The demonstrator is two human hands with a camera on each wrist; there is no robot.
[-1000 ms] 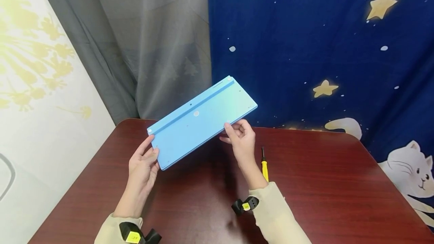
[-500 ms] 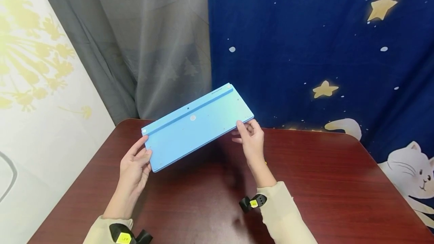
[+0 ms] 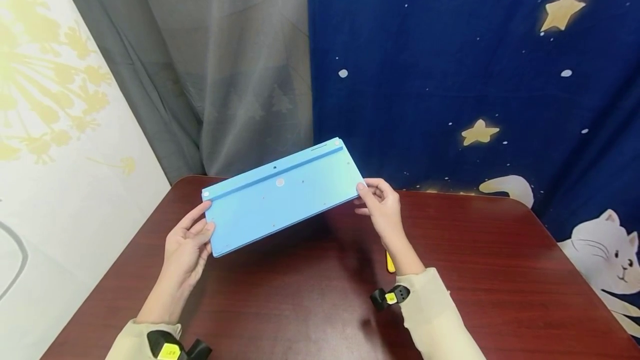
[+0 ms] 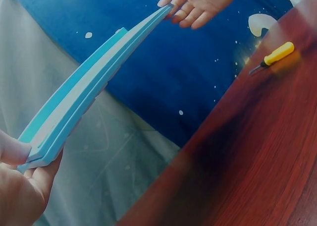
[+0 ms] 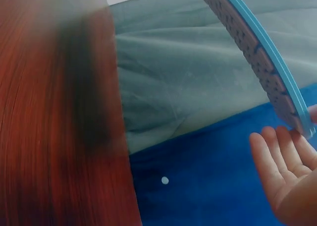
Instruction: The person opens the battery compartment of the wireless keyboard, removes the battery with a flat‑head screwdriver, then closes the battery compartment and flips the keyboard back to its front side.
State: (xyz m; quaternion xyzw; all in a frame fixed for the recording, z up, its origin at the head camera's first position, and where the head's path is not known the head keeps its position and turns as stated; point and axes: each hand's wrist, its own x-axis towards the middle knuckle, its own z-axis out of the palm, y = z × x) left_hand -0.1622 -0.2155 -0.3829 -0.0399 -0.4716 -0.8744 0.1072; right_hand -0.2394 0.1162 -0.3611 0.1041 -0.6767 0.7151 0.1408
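Note:
A blue keyboard (image 3: 285, 199) is held up off the table, its underside toward the head camera, with small screw holes and round pale feet. It tilts, its right end higher than its left. My left hand (image 3: 185, 249) grips the left end between thumb and fingers. At the lower right corner my right hand (image 3: 382, 210) pinches the edge, thumb on the underside. Keys (image 5: 247, 50) show on the far face in the right wrist view. A screwdriver (image 4: 280, 53) with a yellow handle and dark shaft lies on the table, partly behind my right forearm in the head view.
The dark red wooden table (image 3: 475, 271) spreads beneath both arms. Behind it hang a grey curtain (image 3: 250, 71) and a blue curtain (image 3: 400, 71) with stars. A white patterned surface (image 3: 65, 182) stands along the left side.
The keyboard has come down and a little left, and its tilt has lessened. My right hand has slid rightward along its lower edge to the corner; my left hand has shifted left with it.

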